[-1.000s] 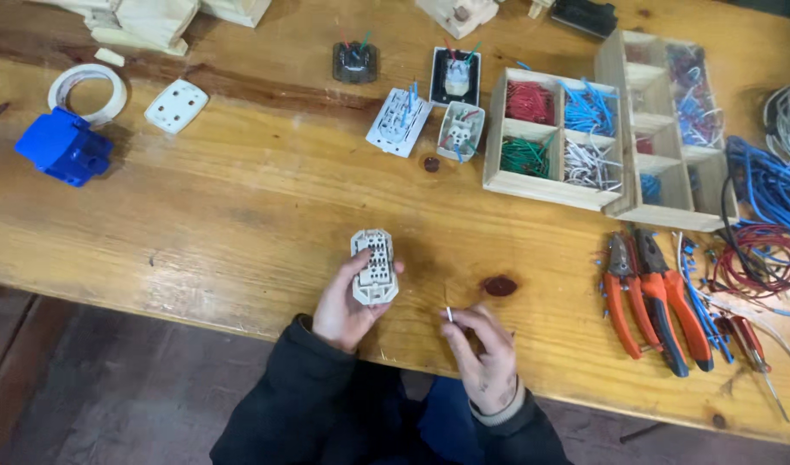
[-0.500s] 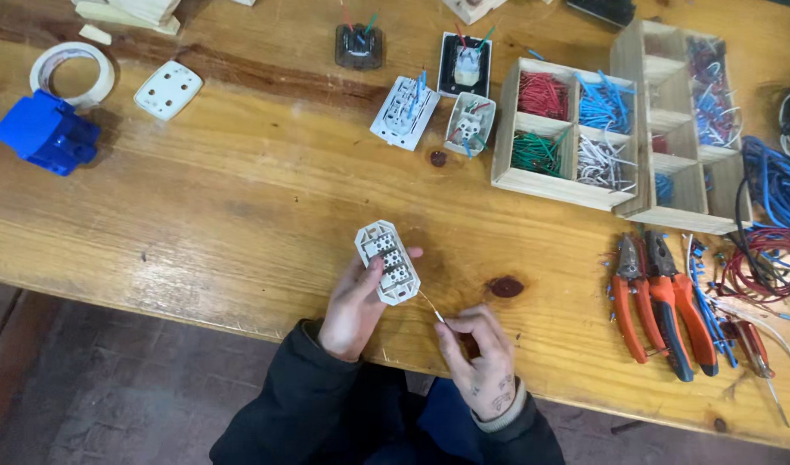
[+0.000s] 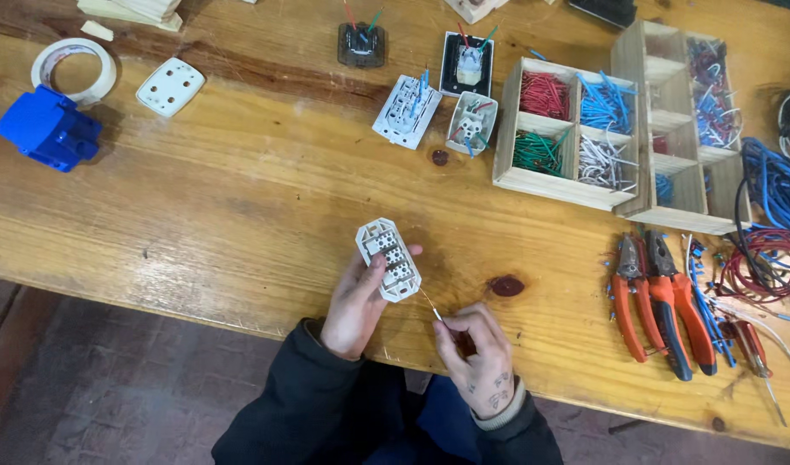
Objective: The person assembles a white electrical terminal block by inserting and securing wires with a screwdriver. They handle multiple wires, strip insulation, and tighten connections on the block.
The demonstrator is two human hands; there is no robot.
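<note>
A long workbench of varnished yellow-brown wooden planks (image 3: 197,215), marked with dark knots and stains, fills most of the view from nine o'clock across to three o'clock, its near edge slanting down toward five o'clock. Below that edge, from seven to six o'clock, lies a floor of dull reddish-brown square tiles (image 3: 102,387) with darker joints. The light is soft and even, leaving a mild sheen on the wood toward nine o'clock and only faint shadows.

Even, soft daylight (sharp throughout)
</note>
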